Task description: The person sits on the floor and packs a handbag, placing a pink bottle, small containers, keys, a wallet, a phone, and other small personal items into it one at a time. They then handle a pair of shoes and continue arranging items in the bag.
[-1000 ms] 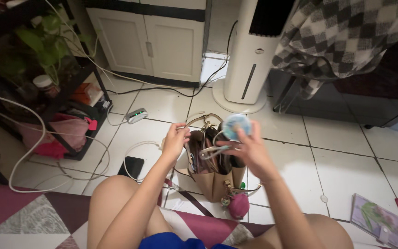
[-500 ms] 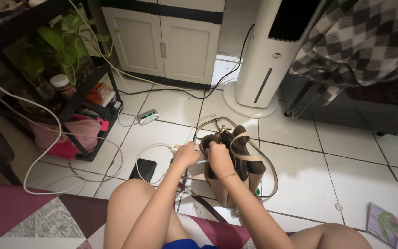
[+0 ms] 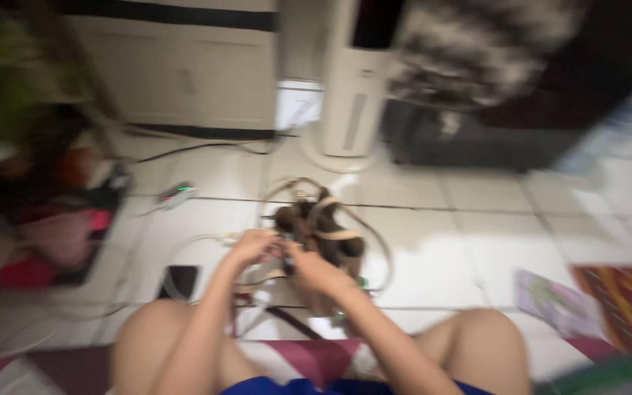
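A brown handbag (image 3: 323, 234) with pale straps stood on the white tiled floor (image 3: 477, 249), just ahead of the person's knees, its mouth open upward. Both hands met at its near left edge. The left hand (image 3: 251, 245) lay against the bag's left side, fingers curled inward toward the opening; the right hand (image 3: 310, 269) sat just beside it, nearly touching, its fingers bent down over the bag's rim. The frame was smeared by motion, so whether either hand pinched something or merely rested on the rim could not be told. The bag's long pale strap (image 3: 374, 245) looped out to the right onto the tiles.

Left of the hands a dark phone (image 3: 178, 281) lay flat on the floor, well apart from the bag, and white cables (image 3: 206, 241) trailed past it toward a small power strip with a glowing light (image 3: 177, 195). Behind the bag rose a white tower fan (image 3: 352, 88), with a white cabinet (image 3: 184, 73) to its left. A pink bag (image 3: 60, 238) slumped at the far left beneath green leaves (image 3: 1, 80). To the right, a colourful booklet (image 3: 557, 303) lay on the tiles.
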`<control>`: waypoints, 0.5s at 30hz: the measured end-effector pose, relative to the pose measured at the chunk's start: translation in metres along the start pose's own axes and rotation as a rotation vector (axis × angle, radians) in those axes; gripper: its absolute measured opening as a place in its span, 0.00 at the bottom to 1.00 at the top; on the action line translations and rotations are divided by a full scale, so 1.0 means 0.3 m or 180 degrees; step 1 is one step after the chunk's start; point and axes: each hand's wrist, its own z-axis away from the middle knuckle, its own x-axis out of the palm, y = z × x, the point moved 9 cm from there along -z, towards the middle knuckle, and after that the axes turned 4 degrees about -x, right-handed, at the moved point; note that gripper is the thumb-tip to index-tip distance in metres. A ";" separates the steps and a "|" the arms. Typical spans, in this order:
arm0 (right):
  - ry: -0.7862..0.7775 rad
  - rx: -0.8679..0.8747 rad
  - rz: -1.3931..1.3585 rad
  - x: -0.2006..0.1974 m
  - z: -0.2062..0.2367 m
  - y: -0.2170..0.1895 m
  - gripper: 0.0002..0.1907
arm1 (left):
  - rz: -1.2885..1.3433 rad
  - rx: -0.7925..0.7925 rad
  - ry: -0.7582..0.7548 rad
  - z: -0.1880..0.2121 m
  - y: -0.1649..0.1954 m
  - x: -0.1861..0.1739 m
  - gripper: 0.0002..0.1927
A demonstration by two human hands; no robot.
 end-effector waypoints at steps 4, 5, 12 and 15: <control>-0.0189 -0.0223 0.0081 0.021 -0.068 -0.067 0.33 | 0.0682 -0.0231 -0.0032 0.011 -0.030 0.001 0.15; -0.0046 -0.0417 0.0127 -0.007 -0.062 -0.094 0.31 | 0.0830 -0.0290 -0.0069 0.018 -0.035 0.016 0.16; 0.1415 -0.0354 -0.1288 -0.511 0.252 0.323 0.24 | 0.1690 -0.0213 -0.0148 0.027 -0.021 0.058 0.19; 0.1799 0.0832 -0.1050 -0.741 0.562 0.860 0.24 | 0.1743 -0.0165 -0.0190 0.012 -0.019 0.073 0.18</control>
